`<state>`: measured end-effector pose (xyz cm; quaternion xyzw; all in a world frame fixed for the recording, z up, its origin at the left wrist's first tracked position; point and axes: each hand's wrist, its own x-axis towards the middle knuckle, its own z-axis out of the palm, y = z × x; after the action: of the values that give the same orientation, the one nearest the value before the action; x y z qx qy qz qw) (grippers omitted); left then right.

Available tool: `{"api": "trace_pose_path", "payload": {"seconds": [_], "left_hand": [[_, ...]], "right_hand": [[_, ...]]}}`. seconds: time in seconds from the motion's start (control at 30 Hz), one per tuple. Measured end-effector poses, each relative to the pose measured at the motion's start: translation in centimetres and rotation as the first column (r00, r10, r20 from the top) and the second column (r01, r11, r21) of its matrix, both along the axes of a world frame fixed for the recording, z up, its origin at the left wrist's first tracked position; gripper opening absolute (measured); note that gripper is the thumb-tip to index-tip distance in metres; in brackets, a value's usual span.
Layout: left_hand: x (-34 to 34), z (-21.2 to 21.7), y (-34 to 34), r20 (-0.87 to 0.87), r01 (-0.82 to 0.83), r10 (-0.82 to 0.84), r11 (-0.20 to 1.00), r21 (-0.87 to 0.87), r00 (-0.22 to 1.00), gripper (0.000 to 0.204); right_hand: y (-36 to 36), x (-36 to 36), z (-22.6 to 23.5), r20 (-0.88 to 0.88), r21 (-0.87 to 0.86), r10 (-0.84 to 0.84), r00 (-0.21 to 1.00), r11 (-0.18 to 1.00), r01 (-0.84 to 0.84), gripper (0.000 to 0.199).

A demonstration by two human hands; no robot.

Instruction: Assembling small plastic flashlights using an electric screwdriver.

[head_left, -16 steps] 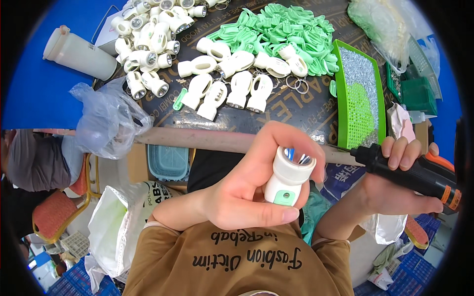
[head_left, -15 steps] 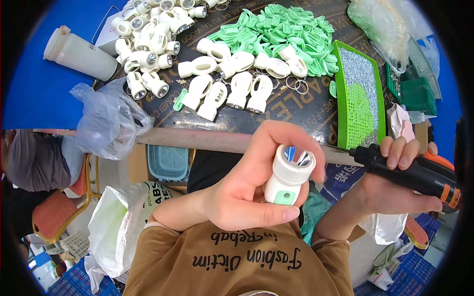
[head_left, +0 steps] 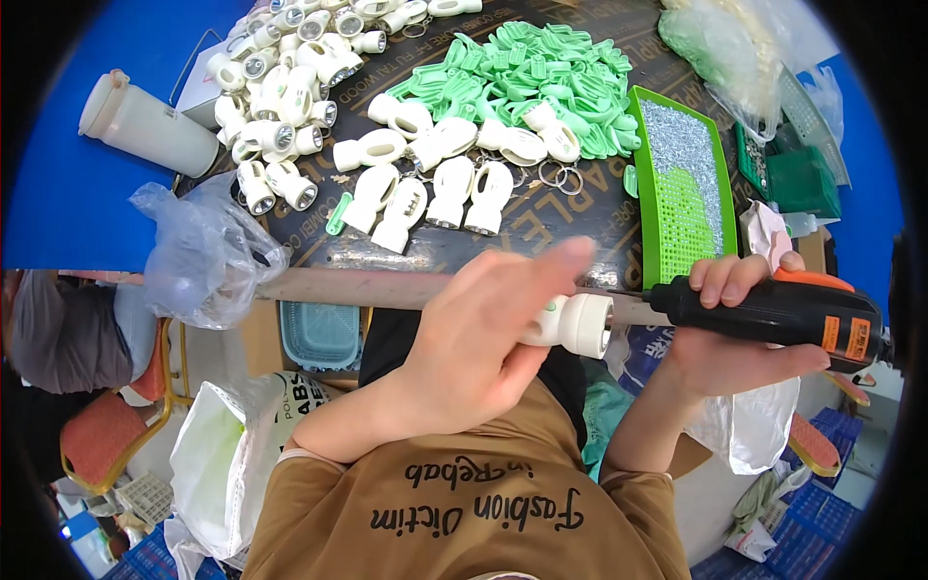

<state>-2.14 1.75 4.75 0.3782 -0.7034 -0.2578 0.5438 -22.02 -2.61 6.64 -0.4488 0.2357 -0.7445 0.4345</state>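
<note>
My left hand (head_left: 464,338) is closed round a small white flashlight (head_left: 586,325), lens end turned to the right. A spot of green shows on its body between my fingers; the rest of it is covered. Wrapped in my right hand (head_left: 720,362) is a black electric screwdriver (head_left: 788,317) with an orange part on top, its front end pointing left toward the flashlight but apart from it. Beyond my hands, several white flashlights (head_left: 449,193) with loop handles lie in rows on the dark tabletop (head_left: 387,253), in front of a heap of green plastic pieces (head_left: 532,72).
A bright green tray (head_left: 650,193) of small silvery screws stands right of the heap. More white flashlights (head_left: 280,97) are piled at the back left, near a whitish cylindrical container (head_left: 150,126). A clear plastic bag (head_left: 208,251) hangs over the left front edge.
My left hand has turned the flashlight from lens up to lens facing right, and its fingers have shifted over it. The screwdriver has moved slightly left, still in my right hand.
</note>
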Motion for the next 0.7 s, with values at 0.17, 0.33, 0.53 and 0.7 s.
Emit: {"api": "trace_pose_path", "payload": {"seconds": [0.17, 0.33, 0.53, 0.7], "left_hand": [[-0.1, -0.9, -0.3, -0.041, -0.059, 0.053, 0.987, -0.149, 0.998, 0.07], [-0.2, -1.5, -0.6, -0.03, -0.084, 0.078, 0.961, -0.265, 0.996, 0.072], [0.4, -0.9, 0.2, 0.119, -0.034, 0.049, 0.992, -0.125, 0.992, 0.063], [0.4, -0.5, 0.3, -0.798, 0.68, -0.081, 0.579, 0.449, 0.597, 0.048]], "right_hand": [[-0.2, 0.0, -0.6, 0.002, -0.015, 0.019, 1.0, 1.0, -0.019, 0.081], [-0.1, 0.0, -0.7, 0.011, 0.002, 0.048, 0.999, 0.999, -0.048, 0.083], [-0.1, 0.1, -0.8, 0.0, 0.016, 0.055, 0.998, 0.998, -0.055, 0.083], [0.1, 0.4, -1.0, -0.01, 0.043, 0.025, 1.0, 0.999, -0.024, 0.083]]}}
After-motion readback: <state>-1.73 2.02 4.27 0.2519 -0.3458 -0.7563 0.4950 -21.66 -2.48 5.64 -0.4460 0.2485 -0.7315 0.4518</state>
